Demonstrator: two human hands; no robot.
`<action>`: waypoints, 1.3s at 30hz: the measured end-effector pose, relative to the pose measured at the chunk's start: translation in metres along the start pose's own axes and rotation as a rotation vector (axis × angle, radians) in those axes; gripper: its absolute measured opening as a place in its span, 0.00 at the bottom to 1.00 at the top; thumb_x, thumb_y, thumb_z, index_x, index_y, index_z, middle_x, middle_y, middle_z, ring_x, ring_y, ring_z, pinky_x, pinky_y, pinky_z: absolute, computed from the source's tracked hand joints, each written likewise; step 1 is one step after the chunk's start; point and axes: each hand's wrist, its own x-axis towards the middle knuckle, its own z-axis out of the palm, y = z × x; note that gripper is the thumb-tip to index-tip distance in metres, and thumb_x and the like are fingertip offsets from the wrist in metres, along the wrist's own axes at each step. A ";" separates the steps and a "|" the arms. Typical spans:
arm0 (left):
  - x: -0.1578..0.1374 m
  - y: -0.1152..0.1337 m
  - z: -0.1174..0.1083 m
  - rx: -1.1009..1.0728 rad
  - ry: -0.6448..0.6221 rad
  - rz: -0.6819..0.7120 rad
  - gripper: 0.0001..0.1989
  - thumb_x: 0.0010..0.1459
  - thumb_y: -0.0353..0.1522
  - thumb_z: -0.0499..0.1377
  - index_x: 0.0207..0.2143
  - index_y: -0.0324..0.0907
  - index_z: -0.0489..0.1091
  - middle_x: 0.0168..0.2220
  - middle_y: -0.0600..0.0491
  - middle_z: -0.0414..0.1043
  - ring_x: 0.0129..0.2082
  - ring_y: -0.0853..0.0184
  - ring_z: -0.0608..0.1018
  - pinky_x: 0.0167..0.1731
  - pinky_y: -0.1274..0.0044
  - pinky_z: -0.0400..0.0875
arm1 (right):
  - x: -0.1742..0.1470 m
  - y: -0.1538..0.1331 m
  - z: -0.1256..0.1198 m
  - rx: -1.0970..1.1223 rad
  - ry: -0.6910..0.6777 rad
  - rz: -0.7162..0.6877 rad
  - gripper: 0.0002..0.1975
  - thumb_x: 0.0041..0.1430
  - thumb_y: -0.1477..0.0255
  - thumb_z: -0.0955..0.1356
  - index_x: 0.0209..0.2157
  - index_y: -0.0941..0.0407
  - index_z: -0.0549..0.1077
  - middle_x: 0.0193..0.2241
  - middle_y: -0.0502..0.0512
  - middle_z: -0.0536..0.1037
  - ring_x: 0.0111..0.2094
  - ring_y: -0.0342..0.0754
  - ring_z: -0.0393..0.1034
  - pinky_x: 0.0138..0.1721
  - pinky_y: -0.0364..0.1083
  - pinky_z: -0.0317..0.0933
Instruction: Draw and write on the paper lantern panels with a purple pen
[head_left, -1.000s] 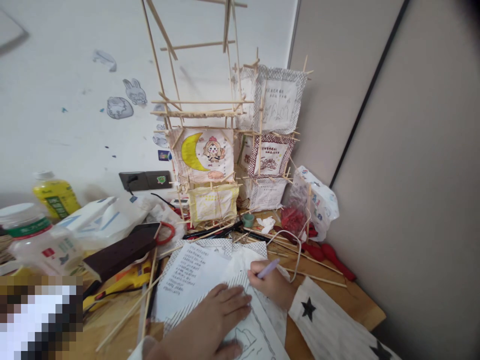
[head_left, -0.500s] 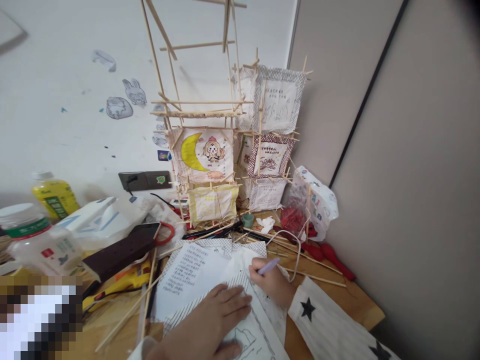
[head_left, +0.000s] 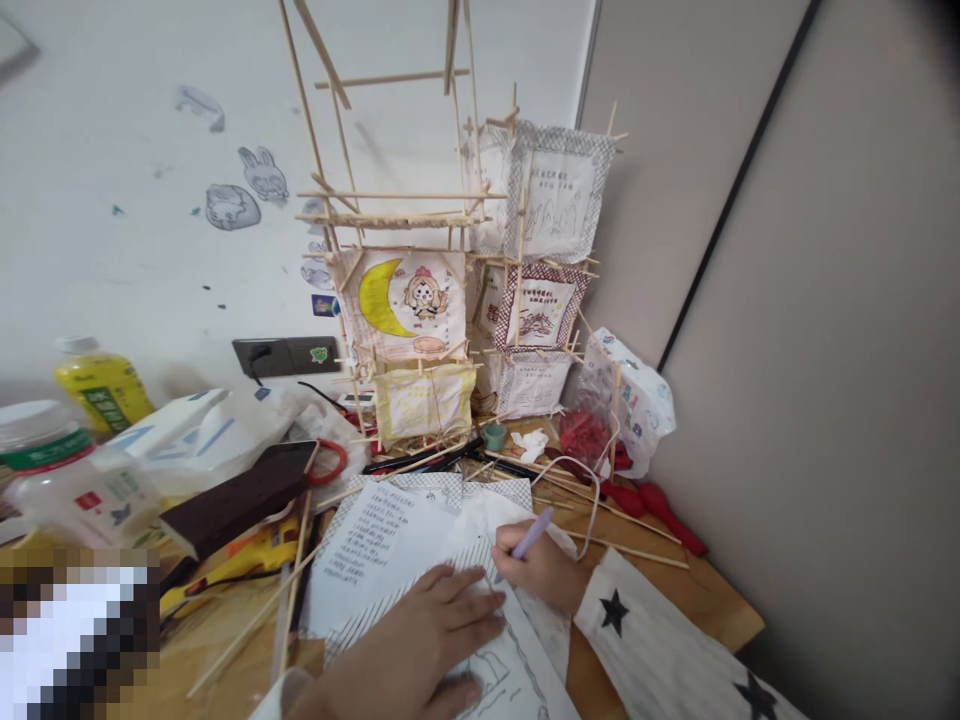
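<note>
My right hand [head_left: 536, 568] grips a light purple pen [head_left: 534, 533], its tip down at the upper edge of a drawing sheet [head_left: 501, 682]. Dark wavy lines and hatched strokes cover parts of that sheet. My left hand [head_left: 427, 640] lies flat across it with the fingers stretched, pressing on the paper. Under and beyond the drawing is a page of handwritten lines [head_left: 367, 545]. Patterned paper edges [head_left: 495, 493] show past its top.
Stick frames with decorated paper panels [head_left: 409, 305] stand at the back. Bottles [head_left: 82, 480], a dark box [head_left: 240, 500], red-handled scissors [head_left: 328, 464] and a yellow glue gun [head_left: 232, 570] crowd the left. Loose sticks [head_left: 637, 547], a white cord and a plastic bag [head_left: 630, 400] are right.
My right hand has shifted slightly left, and the pen now stands more upright. My left hand stays flat on the sheet. The view has moved a little.
</note>
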 end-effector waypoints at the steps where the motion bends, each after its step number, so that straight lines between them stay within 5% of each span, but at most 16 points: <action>1: 0.000 0.000 0.000 0.005 -0.003 -0.002 0.25 0.61 0.38 0.51 0.60 0.51 0.51 0.62 0.56 0.52 0.61 0.53 0.54 0.57 0.56 0.49 | 0.000 0.001 0.000 -0.006 -0.009 -0.003 0.16 0.51 0.76 0.62 0.16 0.56 0.49 0.14 0.43 0.52 0.19 0.39 0.50 0.22 0.41 0.42; 27: 0.000 0.002 -0.002 -0.032 0.079 0.031 0.25 0.60 0.36 0.53 0.59 0.51 0.54 0.60 0.54 0.57 0.59 0.53 0.58 0.57 0.57 0.52 | 0.001 -0.007 -0.004 -0.021 0.014 0.031 0.16 0.50 0.77 0.61 0.16 0.56 0.49 0.15 0.43 0.51 0.20 0.39 0.50 0.22 0.41 0.41; 39: 0.000 0.001 -0.003 0.007 -0.006 0.003 0.25 0.61 0.36 0.51 0.60 0.50 0.52 0.61 0.55 0.53 0.60 0.53 0.56 0.57 0.55 0.50 | 0.001 -0.006 -0.003 0.004 0.078 0.127 0.16 0.50 0.77 0.62 0.16 0.56 0.51 0.15 0.44 0.52 0.21 0.40 0.49 0.23 0.42 0.42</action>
